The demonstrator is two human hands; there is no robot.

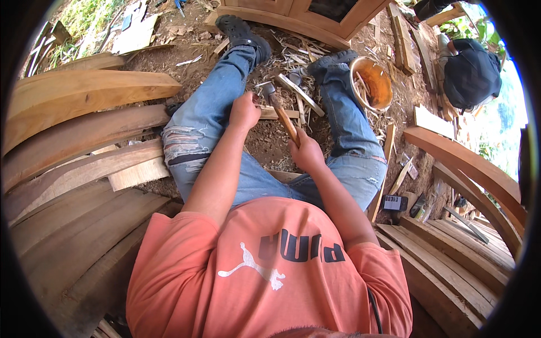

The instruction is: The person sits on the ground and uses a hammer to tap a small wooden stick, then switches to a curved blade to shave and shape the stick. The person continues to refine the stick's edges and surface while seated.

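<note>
My right hand [308,152] is wrapped round the lower end of a wooden handle. It belongs to a hammer [285,118], whose grey metal head points away from me and slightly left. Beside that head, my left hand [245,111] is closed with the fingertips together; what it pinches is too small to make out. A short wooden piece [274,113] lies beneath the hammer, between my legs. Just beyond, a pale wooden strip [301,94] rests at a slant among shavings.
Long curved planks [90,90] are stacked on my left, and more boards [445,253] lie to the right. An orange-lined bucket [372,84] holds scraps by my right foot. A phone [394,203] lies nearby. A wooden panelled piece [293,17] stands ahead; a person [472,73] sits far right.
</note>
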